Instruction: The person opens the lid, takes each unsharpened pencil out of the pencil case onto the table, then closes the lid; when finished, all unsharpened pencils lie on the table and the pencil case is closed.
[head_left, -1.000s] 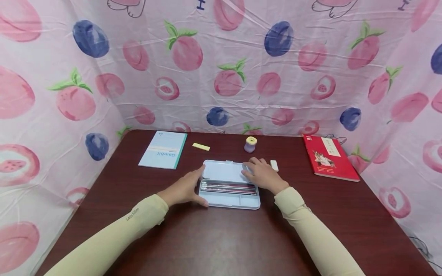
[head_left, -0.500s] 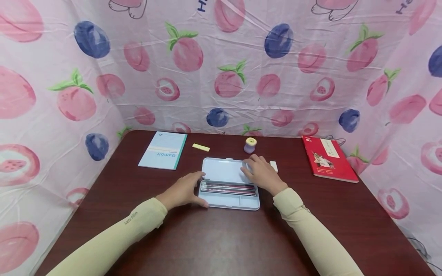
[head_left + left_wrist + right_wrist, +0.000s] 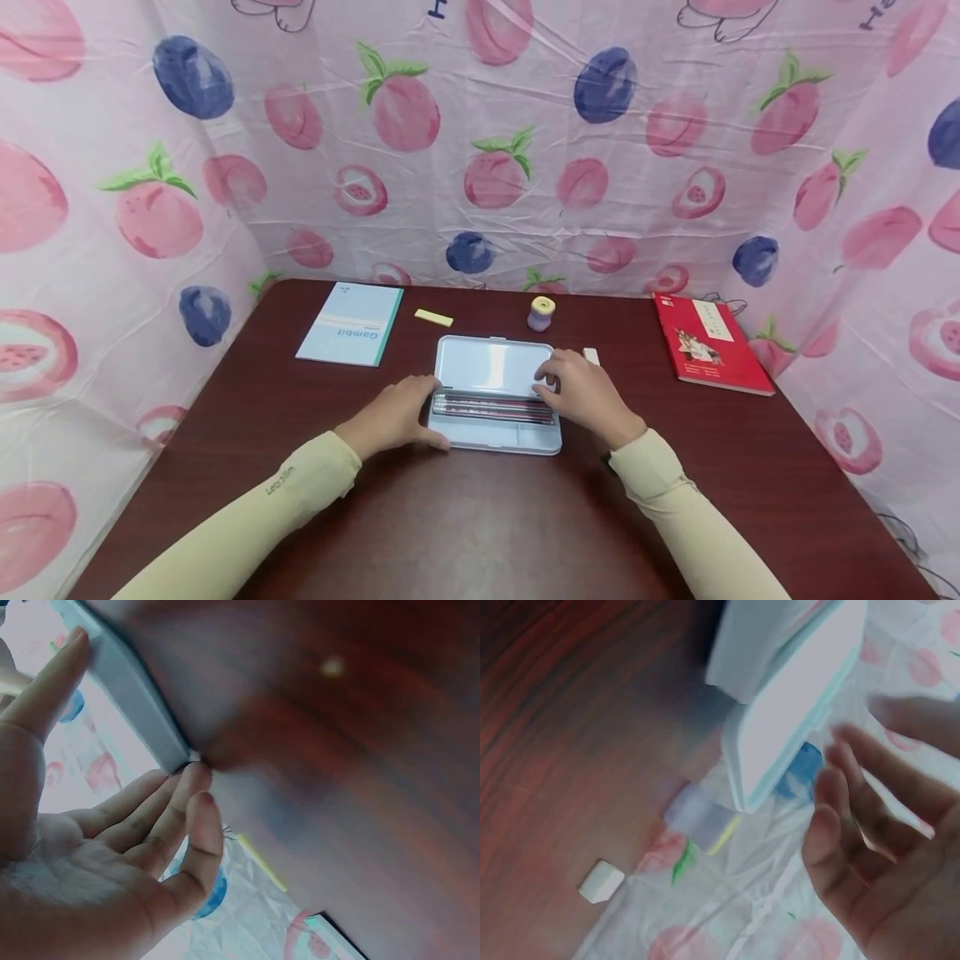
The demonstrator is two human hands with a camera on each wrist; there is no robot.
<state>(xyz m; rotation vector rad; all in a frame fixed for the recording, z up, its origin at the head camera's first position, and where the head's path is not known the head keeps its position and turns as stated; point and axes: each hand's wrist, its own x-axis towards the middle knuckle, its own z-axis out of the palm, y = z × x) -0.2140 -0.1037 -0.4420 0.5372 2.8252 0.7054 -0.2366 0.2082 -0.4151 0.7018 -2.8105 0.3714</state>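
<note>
Currently, pencil case (image 3: 491, 392) mid-table, lid up. We see left hand (image 3: 393, 412) steadying left end, fingers straight; right hand (image 3: 585, 392) loose beside lid, touching? can't tell. Risk: lid drops on fingertips, pencils (image 3: 491, 407) spill if case skids.

Only a couple of readable bits here. The light blue notebook (image 3: 349, 323), lying up and left of the pencil case (image 3: 495, 396), says "Gambit" on its cover. The cream sleeve (image 3: 288, 487) on the left arm has small lettering, something like "Lets Slim". The red book's (image 3: 708, 342) print is too small.
</note>
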